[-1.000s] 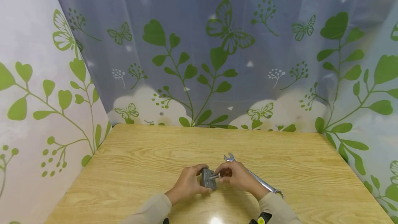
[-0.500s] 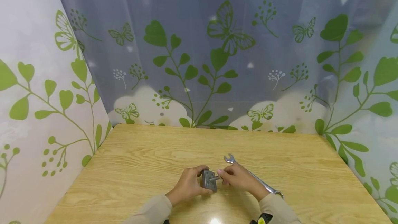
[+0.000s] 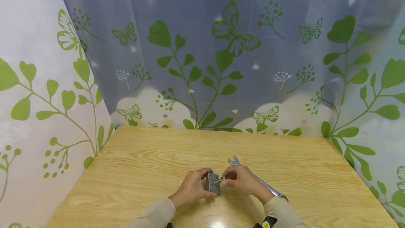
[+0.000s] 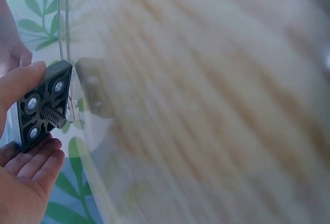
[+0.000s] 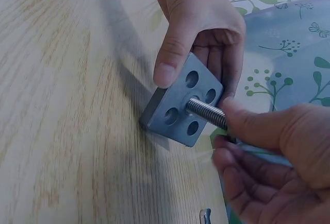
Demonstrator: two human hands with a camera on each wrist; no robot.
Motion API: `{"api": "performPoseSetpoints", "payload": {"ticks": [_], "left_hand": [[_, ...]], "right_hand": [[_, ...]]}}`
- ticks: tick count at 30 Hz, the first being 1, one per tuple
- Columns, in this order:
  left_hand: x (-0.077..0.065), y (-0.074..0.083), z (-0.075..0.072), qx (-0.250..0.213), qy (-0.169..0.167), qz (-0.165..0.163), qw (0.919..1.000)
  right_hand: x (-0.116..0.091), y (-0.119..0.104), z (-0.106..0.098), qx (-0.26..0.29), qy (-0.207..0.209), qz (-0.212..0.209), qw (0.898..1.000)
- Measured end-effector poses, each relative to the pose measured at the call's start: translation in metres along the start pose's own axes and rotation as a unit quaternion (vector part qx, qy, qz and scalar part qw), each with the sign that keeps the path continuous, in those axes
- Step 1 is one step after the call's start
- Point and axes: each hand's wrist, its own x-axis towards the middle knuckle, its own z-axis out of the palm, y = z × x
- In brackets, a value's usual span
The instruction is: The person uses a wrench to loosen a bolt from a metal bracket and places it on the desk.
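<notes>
A grey square plate (image 3: 212, 187) with several round holes stands tilted over the table, edge-held by my left hand (image 3: 191, 186). Its thumb lies along one edge in the right wrist view, with the fingers at the opposite edge. From the middle of the plate juts a threaded bolt (image 5: 207, 113). My right hand (image 3: 243, 179) pinches the bolt's outer end between thumb and fingers, covering that tip. In the left wrist view, a threaded end (image 4: 53, 116) sticks out of the plate's ribbed face.
A combination wrench (image 3: 269, 186) lies diagonally on the wooden table (image 3: 152, 154), partly behind my right hand and forearm. Printed cloth (image 3: 196, 90) with leaves and butterflies hangs behind the table and along both sides.
My right thumb and fingers have shifted back and forth around the bolt's end. The left hand and plate stay almost in place, and the wrench has not moved.
</notes>
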Motion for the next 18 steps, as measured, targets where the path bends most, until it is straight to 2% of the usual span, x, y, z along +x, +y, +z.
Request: {"api": "performPoseSetpoints", "payload": {"ticks": [3,9,18], "left_hand": [[0.0006,-0.0001,-0.0014,-0.003,-0.002,-0.007,1.0000],[0.0040,0.0029,-0.0060,-0.006,0.005,-0.001,1.0000],[0.0044,0.0036,-0.0076,0.002,0.009,0.000,1.0000]], "right_hand": [[0.0007,0.0001,-0.0014,0.002,0.011,-0.027,1.000],[0.0009,-0.0019,-0.0036,0.018,0.026,-0.048,0.998],[0.0008,-0.0017,-0.0045,0.012,0.020,-0.037,0.999]]}}
